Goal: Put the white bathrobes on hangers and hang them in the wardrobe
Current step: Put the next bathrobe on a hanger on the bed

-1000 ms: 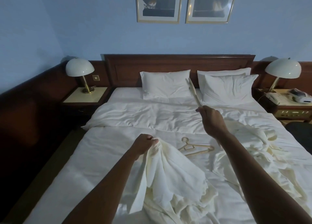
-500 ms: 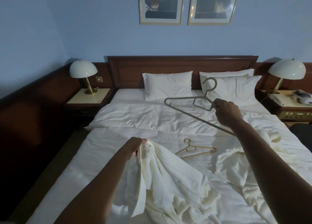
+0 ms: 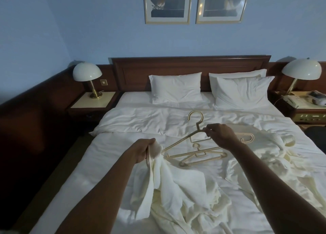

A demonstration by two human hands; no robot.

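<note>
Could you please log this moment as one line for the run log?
left hand grips bathrobe | right hand holds hanger | spare hanger on bed

The room was dim and washed in a cold blue cast, and both bedside lamps were unlit. What light there was seemed to fall from the viewer's side onto the bed, whose white linen was the brightest surface. The wood panelling at the left sank almost to black, with only a faint reddish sheen. The glass of the framed pictures held pale reflections. Shadows were soft, lying in the creases of the cloth. Straight lines bowed toward the edges from the wide lens, fine detail looked smeared and grainy, and the corners darkened.
</note>
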